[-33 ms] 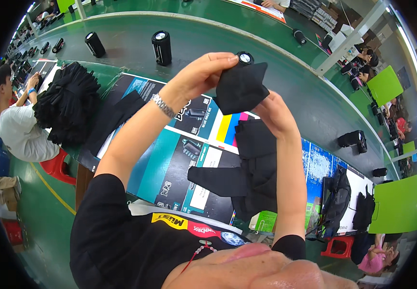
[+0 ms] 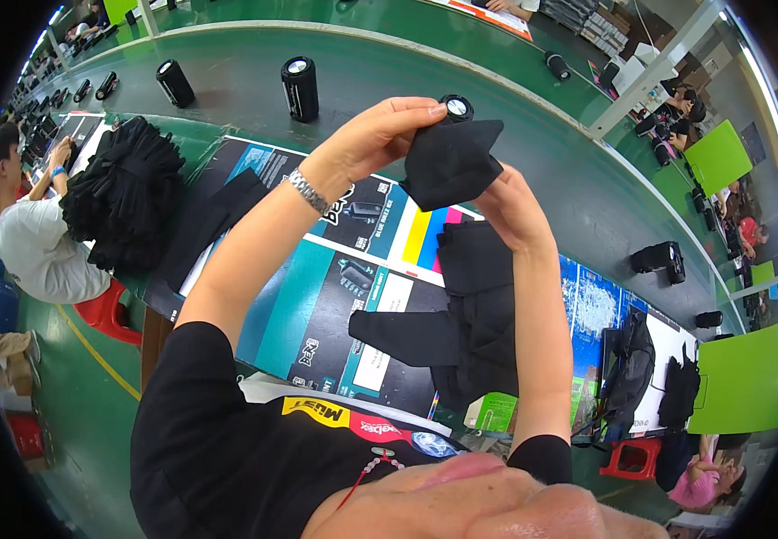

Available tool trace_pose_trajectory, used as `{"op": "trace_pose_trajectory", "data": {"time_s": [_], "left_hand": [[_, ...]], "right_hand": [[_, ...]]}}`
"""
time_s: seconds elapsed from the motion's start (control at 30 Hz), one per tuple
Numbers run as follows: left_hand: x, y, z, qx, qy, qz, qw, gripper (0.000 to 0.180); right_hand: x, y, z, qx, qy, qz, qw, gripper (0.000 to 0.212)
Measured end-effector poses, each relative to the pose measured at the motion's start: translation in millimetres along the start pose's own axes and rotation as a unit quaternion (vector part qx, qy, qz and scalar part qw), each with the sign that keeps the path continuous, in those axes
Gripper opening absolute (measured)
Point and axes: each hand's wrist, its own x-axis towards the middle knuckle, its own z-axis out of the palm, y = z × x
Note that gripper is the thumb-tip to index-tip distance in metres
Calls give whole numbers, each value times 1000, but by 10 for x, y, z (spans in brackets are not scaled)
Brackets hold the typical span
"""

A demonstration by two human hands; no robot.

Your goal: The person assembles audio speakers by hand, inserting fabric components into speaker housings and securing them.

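The left hand [image 2: 373,135] pinches a black tube [image 2: 458,109] by its bare round end while the right hand [image 2: 514,211] grips the black cloth [image 2: 452,166] around it, so covering looks partly done, with bare tubes [image 2: 300,90] past the left hand.

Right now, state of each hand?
Left hand: closed on black cylinder, partly covered by black cloth.
Right hand: closed on black cloth, grip partly hidden.

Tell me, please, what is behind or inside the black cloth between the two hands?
Above the black cloth, the round end of a black cylinder shows beside the left hand. The cloth hides the rest, so whether it sits inside or behind cannot be told.
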Motion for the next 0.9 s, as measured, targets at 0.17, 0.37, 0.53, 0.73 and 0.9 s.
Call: {"op": "trace_pose_trajectory", "data": {"time_s": [0.17,0.37,0.53,0.73,0.9], "left_hand": [[508,-554,-365,31,38,-67,997,29],[1167,-878,-607,149,203,41,967,20],[1495,-1146,-652,124,313,31,941,18],[1548,-1362,-699,-1,256,-142,956,20],[1517,-1342,-596,122,192,-227,947,25]], "right_hand": [[643,107,-568,40,107,-60,992,14],[1478,486,-772,-390,359,-251,810,12],[1854,655,-932,-320,406,-114,849,11],[1753,904,-1394,31,253,152,955,12],[1390,1108,-1478,-221,284,193,913,16]]}}
